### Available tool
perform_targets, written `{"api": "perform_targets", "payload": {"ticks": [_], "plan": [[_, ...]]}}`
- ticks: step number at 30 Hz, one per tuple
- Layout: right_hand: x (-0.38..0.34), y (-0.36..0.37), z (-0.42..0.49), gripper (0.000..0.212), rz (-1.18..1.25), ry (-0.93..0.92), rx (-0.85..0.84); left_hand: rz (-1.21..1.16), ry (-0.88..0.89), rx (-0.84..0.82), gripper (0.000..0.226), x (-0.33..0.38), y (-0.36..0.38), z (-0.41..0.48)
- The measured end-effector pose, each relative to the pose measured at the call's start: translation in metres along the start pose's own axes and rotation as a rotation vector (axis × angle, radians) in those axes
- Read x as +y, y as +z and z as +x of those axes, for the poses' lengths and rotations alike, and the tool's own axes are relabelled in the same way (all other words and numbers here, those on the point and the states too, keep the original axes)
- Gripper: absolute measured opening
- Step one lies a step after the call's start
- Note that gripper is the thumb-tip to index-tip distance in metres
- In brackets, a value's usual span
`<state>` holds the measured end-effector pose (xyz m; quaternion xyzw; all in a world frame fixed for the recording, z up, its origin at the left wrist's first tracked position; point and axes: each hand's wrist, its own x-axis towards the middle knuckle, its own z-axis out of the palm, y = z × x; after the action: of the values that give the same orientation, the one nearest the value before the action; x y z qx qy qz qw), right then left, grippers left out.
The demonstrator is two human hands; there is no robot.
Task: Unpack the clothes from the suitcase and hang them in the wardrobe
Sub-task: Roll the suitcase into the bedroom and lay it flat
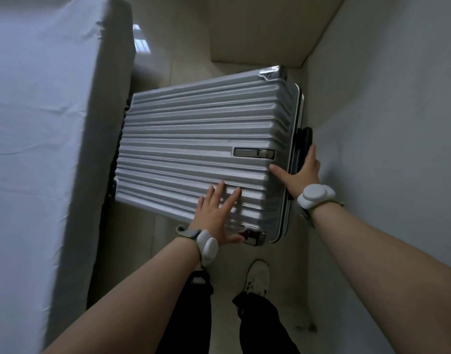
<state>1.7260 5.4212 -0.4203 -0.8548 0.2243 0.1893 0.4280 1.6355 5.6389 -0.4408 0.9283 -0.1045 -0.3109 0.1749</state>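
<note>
- head view, looking steeply down.
- suitcase (193, 139): silver, ribbed hard shell, lid closed, fills the centre of frame. long axis runs from 9 to 3 o'clock, slightly tilted. sits in the narrow gap between bed and wall.
- clothes not visible, the case is shut.
- latch (253, 152): grey recessed plate on the shell face, toward 3 o'clock of the case.
- metal corner caps: one at the case's 1 o'clock corner (271, 71), one at its 5 o'clock corner (255, 236).
- black handle (306, 139): on the case's side rim at 3 o'clock.
- dark fittings on the 9 o'clock end of the case, against the bed, too dim to tell what.
- left hand (214, 215): flat on the shell near the 5 o'clock corner, fingers straight and spread, palm pressing, thumb by the corner cap.
- right hand (302, 172): on the rim at 3 o'clock, thumb stretched onto the shell face, one finger pointing up along the black handle. other fingers hidden behind the rim, cannot tell if they curl round it.
- white wrist devices: on the left wrist (208, 245) and the right wrist (315, 196).
- bed (40, 123): pale sheet, whole 9 o'clock side of frame.
- wall (398, 123): plain, 3 o'clock side.
- beige panel (257, 29): at 12 o'clock, beyond the case.
- floor (163, 60): pale tile, bright reflection at 11 o'clock.
- white shoe (257, 277) and black trousers (260, 325) at 6 o'clock.
</note>
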Motion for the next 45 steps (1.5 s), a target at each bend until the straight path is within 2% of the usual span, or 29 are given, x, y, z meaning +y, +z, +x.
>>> {"api": "perform_targets", "payload": {"ticks": [4,9,13,19,25,29,33,37,39,42,43,45], "plan": [[0.062,0.005,0.025,0.114,0.017,0.022,-0.012,0.166,0.022,-0.082,0.124,0.006,0.045,0.029],[0.112,0.010,0.057,0.117,0.129,0.004,0.000,0.220,0.091,0.016,0.121,0.009,0.091,0.059],[0.140,0.013,0.090,0.128,0.212,0.003,0.012,0.185,0.128,0.108,0.118,0.019,0.119,0.089],[0.201,0.023,0.153,0.111,0.341,-0.048,0.024,0.219,0.133,0.190,0.116,0.032,0.159,0.133],[0.265,0.054,0.200,0.107,0.482,-0.068,0.048,0.291,0.132,0.223,0.120,0.034,0.199,0.166],[0.277,0.079,0.217,0.106,0.538,-0.058,0.051,0.348,0.136,0.228,0.119,0.026,0.211,0.186],[0.279,0.090,0.241,0.072,0.487,-0.131,0.076,0.385,0.149,0.271,0.117,0.020,0.212,0.209],[0.281,0.092,0.250,0.060,0.445,-0.144,0.022,0.404,0.159,0.311,0.116,0.018,0.214,0.214],[0.288,0.090,0.258,0.065,0.402,-0.174,0.022,0.404,0.157,0.310,0.116,0.017,0.213,0.215],[0.293,0.091,0.252,0.102,0.322,-0.224,0.033,0.399,0.156,0.294,0.116,0.017,0.211,0.213],[0.280,0.090,0.230,0.100,0.288,-0.231,0.033,0.400,0.155,0.294,0.116,0.017,0.211,0.212],[0.259,0.091,0.194,0.079,0.221,-0.281,0.028,0.404,0.152,0.308,0.116,0.018,0.212,0.212]]}}
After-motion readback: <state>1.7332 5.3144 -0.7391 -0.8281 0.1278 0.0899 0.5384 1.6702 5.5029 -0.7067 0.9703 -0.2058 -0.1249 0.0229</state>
